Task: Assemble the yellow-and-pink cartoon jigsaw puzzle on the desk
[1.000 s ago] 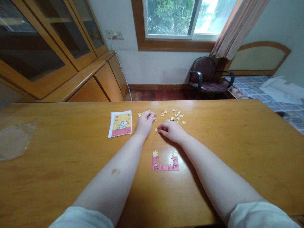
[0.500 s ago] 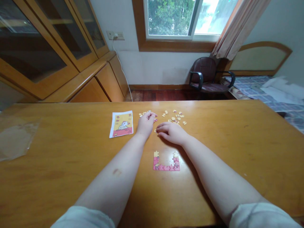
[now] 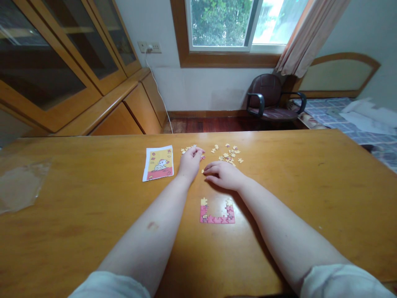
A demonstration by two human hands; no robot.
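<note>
My left hand (image 3: pixel 190 162) rests at the loose puzzle pieces (image 3: pixel 187 149) left of centre, its fingers bent and close together. Whatever is between its fingertips is hidden; a pink puzzle piece (image 3: pixel 202 157) shows just beside them. My right hand (image 3: pixel 225 174) lies low over the table, fingers stretched out and thumb apart. Its fingertips are at a small yellow puzzle piece (image 3: pixel 202 171). Closer to me, a U-shaped part of the puzzle (image 3: pixel 217 219) lies joined, pink along the bottom with yellow upper ends. A picture card (image 3: pixel 159 163) with a white duck-like figure lies left of my left hand.
More loose pieces (image 3: pixel 232 155) are scattered beyond my right hand. A clear plastic sheet (image 3: pixel 21 186) lies at the left of the wooden table (image 3: pixel 294 198). Behind the table stand a brown armchair (image 3: pixel 266 97), a cabinet (image 3: pixel 108 103) and a bed (image 3: pixel 335 114).
Both hands stay almost where they were, with the right fingertips still at the yellow piece. The view has shifted very slightly. The joined puzzle part looks the same.
</note>
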